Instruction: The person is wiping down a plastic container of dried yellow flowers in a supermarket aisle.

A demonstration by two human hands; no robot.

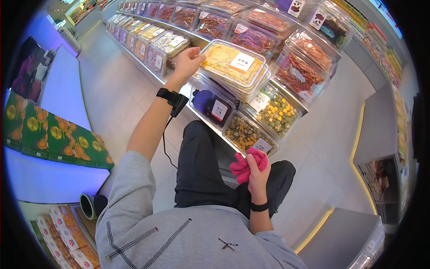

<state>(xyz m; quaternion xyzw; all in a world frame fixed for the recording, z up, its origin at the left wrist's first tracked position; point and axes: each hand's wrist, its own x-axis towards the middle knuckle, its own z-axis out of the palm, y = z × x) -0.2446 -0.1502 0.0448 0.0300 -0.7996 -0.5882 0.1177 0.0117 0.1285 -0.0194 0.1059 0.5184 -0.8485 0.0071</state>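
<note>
My left hand (188,63) reaches over the display shelf, fingers curled, at the left corner of a clear plastic box of yellow dried flowers (221,60). Whether the fingertips touch or grip that box is unclear. The box tops a slightly skewed stack. My right hand (259,173) is closed around a crumpled pink cloth (248,164) above my knees. Just beyond the cloth lies a box of mixed green and yellow pieces (247,129). Beside it are a box with dark purple contents (210,104) and another green-yellow mix (275,109).
Boxes of white round slices (169,42) stand left of my left hand. Red dried goods in boxes (299,75) fill the higher tier. Green patterned cartons (60,134) sit at left, above a dark bin (94,205). Grey cabinets (339,235) border the floor at right.
</note>
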